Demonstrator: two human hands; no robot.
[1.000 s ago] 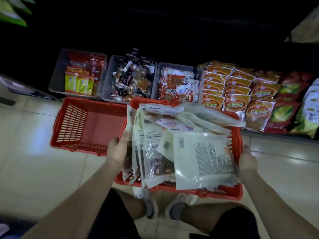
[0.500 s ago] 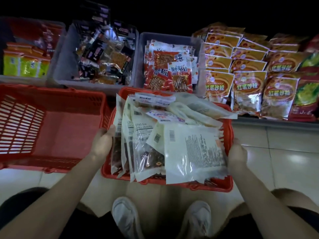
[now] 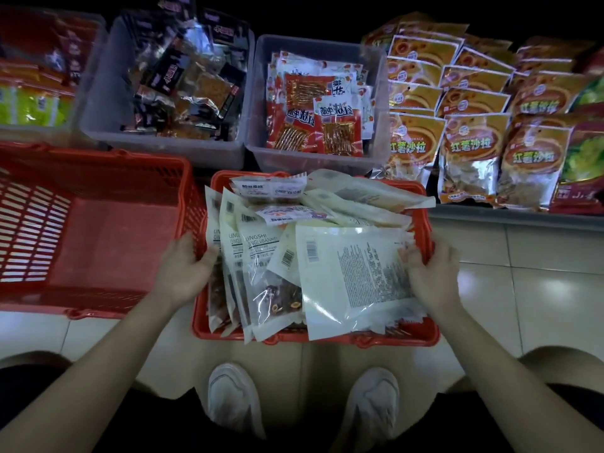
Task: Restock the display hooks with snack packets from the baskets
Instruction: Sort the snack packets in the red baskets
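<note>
A red basket (image 3: 327,340) heaped with several white and clear snack packets (image 3: 353,276) sits low in front of my knees. My left hand (image 3: 183,269) grips its left rim, thumb inside against the packets. My right hand (image 3: 431,273) grips the right rim, fingers curled over the edge of the top packet. No display hooks are in view.
An empty red basket (image 3: 98,243) stands to the left, touching the full one. Behind them are grey bins (image 3: 163,152) of dark packets and a bin (image 3: 313,161) of red ones. Orange packets (image 3: 470,148) lie on a low shelf at right. My shoes (image 3: 233,397) are on the tiled floor.
The view has dropped and moved closer to the bins as I crouched. The full basket came down with me. Both hands kept their hold on its sides.
</note>
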